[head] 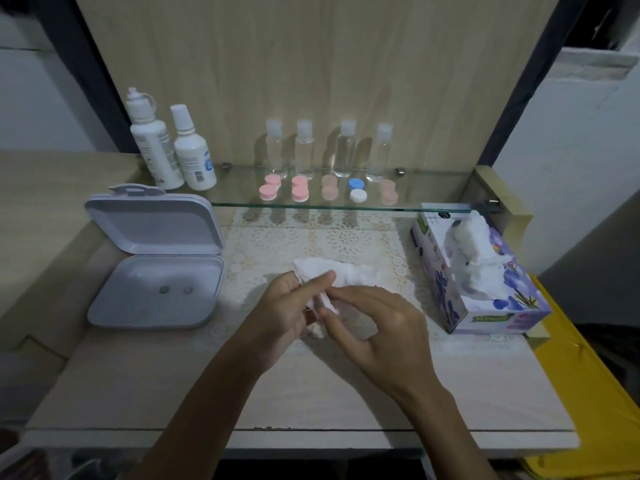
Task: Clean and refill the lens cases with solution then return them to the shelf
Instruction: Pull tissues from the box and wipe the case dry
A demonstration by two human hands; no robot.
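Lens cases (329,190) sit in a row along the near edge of the glass shelf (433,188): mostly pink pairs, one blue-and-white pair right of centre. Behind them stand four clear small bottles (325,148), with two white solution bottles (173,150) at the far left. In the head view, both hands meet over the middle of the table (311,393). The left hand (287,306) has its fingers curled around a white tissue (346,273), which bunches out beyond the hands. The right hand (374,320) pinches something small and pale with a pinkish edge against that tissue, probably a case or its cap being wiped, though I cannot tell which.

To do the wiping well, the tissue should be pressed into the cup and turned round the rim and thread, with the left hand bracing so the small part does not slip; each piece ought to be dry before solution goes in.

An open grey box (156,292) lies on the left, a tissue box (485,271) on the right. The piece between the fingers is mostly covered by them and by tissue. Bottle labels are too blurred to read, and fill levels in the clear bottles are hard to judge
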